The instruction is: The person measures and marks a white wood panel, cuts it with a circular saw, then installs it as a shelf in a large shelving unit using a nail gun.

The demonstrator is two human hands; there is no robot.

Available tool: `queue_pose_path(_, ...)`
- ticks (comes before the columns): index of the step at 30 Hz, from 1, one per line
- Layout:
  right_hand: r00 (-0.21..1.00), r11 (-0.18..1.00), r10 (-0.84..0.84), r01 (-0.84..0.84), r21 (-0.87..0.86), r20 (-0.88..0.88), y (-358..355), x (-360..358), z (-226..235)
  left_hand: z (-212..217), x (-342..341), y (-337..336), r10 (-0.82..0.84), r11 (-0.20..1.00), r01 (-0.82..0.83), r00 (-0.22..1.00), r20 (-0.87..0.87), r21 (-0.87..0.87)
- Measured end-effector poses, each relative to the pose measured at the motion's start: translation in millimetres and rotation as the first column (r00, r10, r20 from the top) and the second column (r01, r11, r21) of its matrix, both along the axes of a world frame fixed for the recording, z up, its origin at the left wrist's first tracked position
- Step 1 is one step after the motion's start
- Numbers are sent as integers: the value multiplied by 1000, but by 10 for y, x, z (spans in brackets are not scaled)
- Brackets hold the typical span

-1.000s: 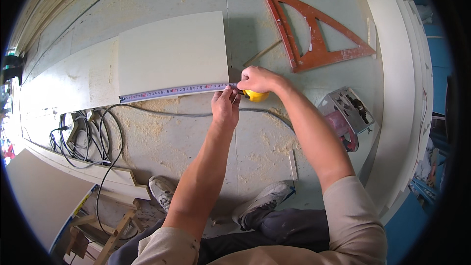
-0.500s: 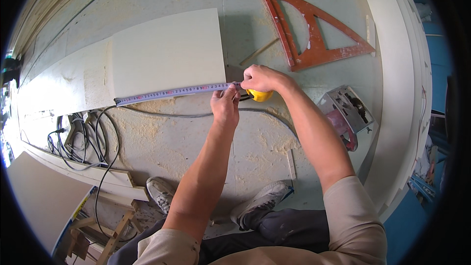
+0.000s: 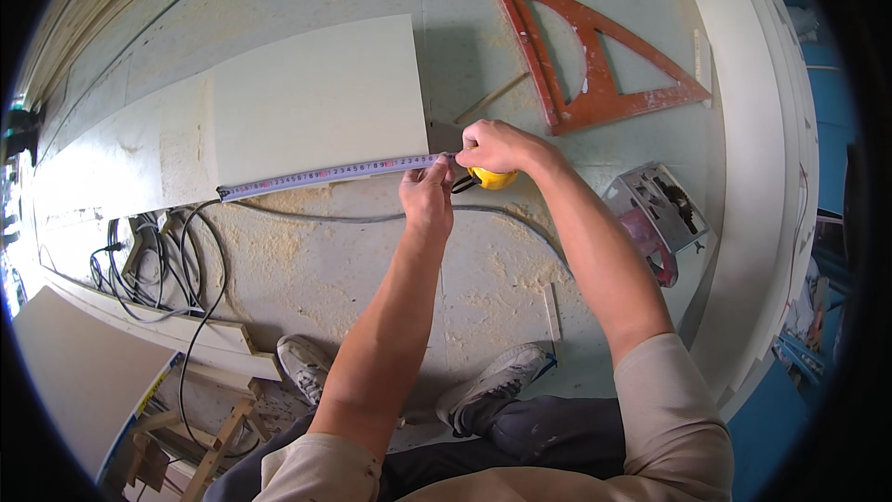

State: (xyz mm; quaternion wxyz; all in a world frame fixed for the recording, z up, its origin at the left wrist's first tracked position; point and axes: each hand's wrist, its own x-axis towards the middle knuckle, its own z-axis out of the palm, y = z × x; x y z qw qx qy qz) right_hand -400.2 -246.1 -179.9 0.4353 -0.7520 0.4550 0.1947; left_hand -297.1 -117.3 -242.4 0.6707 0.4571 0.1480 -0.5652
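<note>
A tape measure's pale blade [image 3: 325,173] is drawn out along the near edge of a cream board [image 3: 321,93]. The blade's hooked end sits at the board's near left corner. Just past the board's right end, my left hand [image 3: 428,193] pinches the blade between thumb and fingers. Close beside it my right hand [image 3: 492,146] is closed at the yellow tape measure case [image 3: 493,178], which partly shows beneath it. The right fingertips meet near my left thumb, and whether they also pinch something small is hidden.
A red-brown triangular square [image 3: 595,65] lies beyond my right hand. A power saw [image 3: 658,214] rests base-up to the right. Coiled black cable [image 3: 153,265] lies at left, one length running under my arms. Sawdust [image 3: 269,251] covers parts of the floor. My shoes [image 3: 492,379] are near.
My right hand has tilted very slightly and the yellow case under it has shifted a little. The board, blade and left hand look nearly the same.
</note>
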Motion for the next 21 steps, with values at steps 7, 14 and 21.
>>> queue_pose_path(7, 986, 979, -168, 169, -110, 15, -177, 31, 159, -130, -39, 10, 14, 1000, -13, 999, 46, -27)
queue_pose_path(14, 985, 736, -154, 65, -674, -73, -298, -206, -305, -165, -12, 66, -20, 1000, 19, 997, 78, 11)
queue_pose_path(21, 996, 670, -34, -39, -741, -83, -266, -467, -563, -91, -34, 56, 34, 997, -40, 996, -88, -68)
